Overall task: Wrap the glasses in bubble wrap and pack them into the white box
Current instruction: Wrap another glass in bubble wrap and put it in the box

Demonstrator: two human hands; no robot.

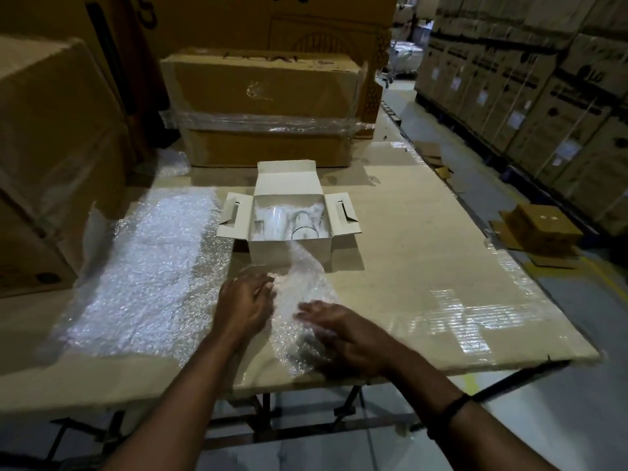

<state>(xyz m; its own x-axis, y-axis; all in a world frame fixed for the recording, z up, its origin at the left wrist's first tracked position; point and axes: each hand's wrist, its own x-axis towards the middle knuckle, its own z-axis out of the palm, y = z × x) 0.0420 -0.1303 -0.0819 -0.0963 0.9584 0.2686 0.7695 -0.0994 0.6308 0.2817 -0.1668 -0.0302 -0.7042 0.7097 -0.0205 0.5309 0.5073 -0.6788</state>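
Note:
An open white box (pixel 289 248) stands mid-table with its flaps spread; two clear glasses (pixel 302 222) lie inside it. In front of the box lies a sheet of bubble wrap (pixel 299 290), partly lifted and bunched. My left hand (pixel 244 305) grips its left edge with curled fingers. My right hand (pixel 339 329) rests on the sheet's near part with fingers stretched out flat. Whether a glass sits under the wrap I cannot tell.
A long strip of bubble wrap (pixel 146 280) covers the table's left side. Large cardboard cartons (pixel 265 107) stand behind the box and at the left (pixel 51 164). The cardboard tabletop (pixel 424 266) ends at the right, above a floor with a small carton (pixel 540 229).

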